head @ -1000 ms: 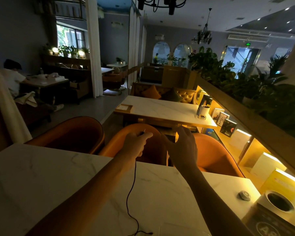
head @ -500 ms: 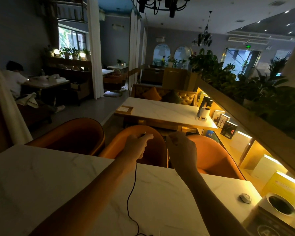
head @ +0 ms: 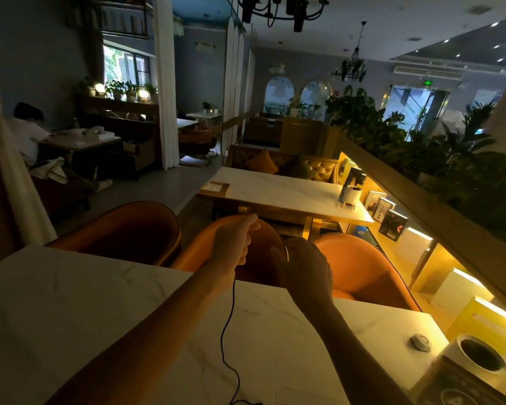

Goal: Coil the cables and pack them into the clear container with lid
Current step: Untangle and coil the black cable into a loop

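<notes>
The person holds both hands out past the far edge of the white marble counter (head: 70,302), above the backs of the orange chairs (head: 246,244) that stand close against that edge. The left hand (head: 234,244) has its fingers curled, and its grip is clamped on the thin black cable (head: 227,331), pinched near the fingertips. From this hand the cable hangs down, crosses the counter edge and runs in a loose wave over the marble toward the person, until it leaves the view at the bottom. The right hand (head: 307,267) is just beside the left one, with curled fingers seen from the back; in the dim light one cannot tell if its grip closes on the cable or on nothing. The wide left part of the counter is bare marble, with room to move. Near the right corner lies a small round white object (head: 421,342), and beside it, at the right edge, stands a white box with a round dark opening (head: 479,356); what is inside it cannot be seen.
</notes>
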